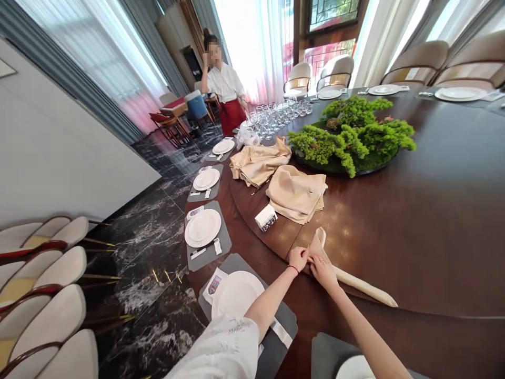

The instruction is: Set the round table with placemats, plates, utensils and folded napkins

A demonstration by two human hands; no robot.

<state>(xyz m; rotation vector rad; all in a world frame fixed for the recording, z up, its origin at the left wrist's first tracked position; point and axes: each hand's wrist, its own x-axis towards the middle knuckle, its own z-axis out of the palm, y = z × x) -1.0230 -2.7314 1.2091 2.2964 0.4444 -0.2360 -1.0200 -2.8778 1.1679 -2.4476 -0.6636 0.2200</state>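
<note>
A beige cloth napkin (357,284) lies rolled into a long strip on the dark round table (434,221), one end bent upward. My left hand (298,258) is closed, pinching the roll at the bend. My right hand (322,269) is closed around the same bend beside it. A red string circles my left wrist.
Two piles of folded beige napkins (296,193) lie beyond, with a small white box (265,217) and a green plant centrepiece (351,137). White plates (202,227) on grey mats line the left edge. Wine glasses (276,115) stand farther back. A person (225,89) stands at the far end. Chairs (47,295) are stacked left.
</note>
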